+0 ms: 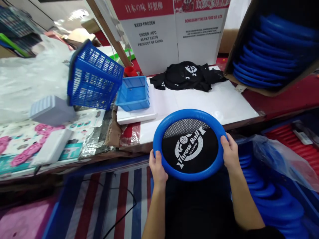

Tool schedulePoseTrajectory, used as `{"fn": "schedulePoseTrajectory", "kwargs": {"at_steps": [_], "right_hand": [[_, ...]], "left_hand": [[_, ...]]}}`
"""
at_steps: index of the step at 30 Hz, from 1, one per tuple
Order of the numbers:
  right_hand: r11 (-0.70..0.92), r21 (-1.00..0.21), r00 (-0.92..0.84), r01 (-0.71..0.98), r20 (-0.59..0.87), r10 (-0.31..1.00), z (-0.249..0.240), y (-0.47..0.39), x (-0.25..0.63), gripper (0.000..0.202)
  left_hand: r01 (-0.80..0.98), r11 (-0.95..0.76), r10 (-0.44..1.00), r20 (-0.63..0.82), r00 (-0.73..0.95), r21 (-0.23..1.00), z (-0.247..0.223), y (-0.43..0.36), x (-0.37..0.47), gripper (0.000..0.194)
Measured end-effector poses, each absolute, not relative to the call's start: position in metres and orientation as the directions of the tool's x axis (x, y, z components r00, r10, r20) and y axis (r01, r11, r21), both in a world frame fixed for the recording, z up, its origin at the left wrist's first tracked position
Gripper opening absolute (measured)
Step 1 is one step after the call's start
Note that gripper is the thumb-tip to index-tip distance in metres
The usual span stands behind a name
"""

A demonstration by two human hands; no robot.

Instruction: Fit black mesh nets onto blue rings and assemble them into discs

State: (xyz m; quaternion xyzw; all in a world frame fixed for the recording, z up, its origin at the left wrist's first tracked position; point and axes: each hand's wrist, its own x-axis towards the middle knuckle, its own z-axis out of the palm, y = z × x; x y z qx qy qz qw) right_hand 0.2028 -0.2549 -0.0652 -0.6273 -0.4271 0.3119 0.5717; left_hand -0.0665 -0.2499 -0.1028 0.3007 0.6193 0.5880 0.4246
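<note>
Nearest my view: blue hoop (pixel 191 146), centre of black cloth and mesh, white "Throw Ball" lettering face up, held before the torso at the table's near edge. Whether it touches the table, I cannot tell. My left hand (pixel 159 171) pinches the rim at its lower left, thumb on top, fingers mostly hidden below. My right hand (pixel 229 151) grips the rim at the right, thumb on top likewise.

Low right, beside the right forearm: a pile of blue hoops (pixel 271 199). Low left: striped cloth (pixel 124 199), black cord across it.

On the table beyond: white sheet (pixel 219 103); left of it, a light-blue tray (pixel 133 94) just beside a tilted blue basket (pixel 96 78). Farther back: black cloth pieces (pixel 184 78), bunched, before a white-and-red box (pixel 171 39). Right, a tilted carton (pixel 228 71) holds more blue rings.
</note>
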Motion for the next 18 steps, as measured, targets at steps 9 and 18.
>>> {"fn": "schedulePoseTrajectory", "kwargs": {"at_steps": [9,18], "right_hand": [[0.11,-0.89,0.371,0.443,0.294,0.881,-0.055,-0.267,0.157,0.035],[-0.152,-0.971,-0.489,0.184,-0.224,0.843,-0.02,-0.301,0.084,0.072]], "left_hand": [[0.0,0.172,0.77,-0.134,-0.623,0.985,-0.117,-0.244,-0.092,0.063],[-0.074,0.306,0.788,-0.296,-0.54,0.949,-0.15,-0.294,-0.2,0.083]]}}
